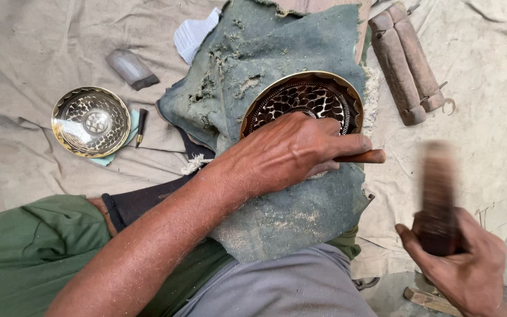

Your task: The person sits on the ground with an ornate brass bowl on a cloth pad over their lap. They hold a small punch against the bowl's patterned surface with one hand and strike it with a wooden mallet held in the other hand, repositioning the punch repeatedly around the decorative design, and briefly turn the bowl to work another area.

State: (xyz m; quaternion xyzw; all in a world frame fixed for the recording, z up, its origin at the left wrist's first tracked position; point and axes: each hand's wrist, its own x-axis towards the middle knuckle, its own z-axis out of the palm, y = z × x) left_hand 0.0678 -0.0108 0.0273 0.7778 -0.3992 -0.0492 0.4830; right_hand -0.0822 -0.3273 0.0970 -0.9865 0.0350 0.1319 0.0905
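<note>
Brass bowl (pixel 312 100), pierced with a dark openwork pattern, lies on a ragged green felt pad (pixel 277 76) over the person's lap, just beyond the knuckles of the left hand (pixel 291 152). That hand's grip is closed around a wooden-handled chisel (pixel 364 157), whose handle sticks out to the right past the fingers; the working tip is hidden under the hand, so I cannot tell whether it touches the bowl. The hand covers the bowl's near rim.

The right hand (pixel 462 267) is lower right, well apart from the bowl, its grip closed on a wooden mallet (pixel 438 196) that stands upright and is blurred.

Further out, a second brass bowl (pixel 91 121) rests on the beige cloth (pixel 30 53) to the left, with a small dark-handled tool (pixel 141 126) just beside it and a grey block (pixel 130 68) above. A white scrap (pixel 193 33) lies at the pad's upper edge. Two wooden handles (pixel 406 61) lie side by side at upper right.
</note>
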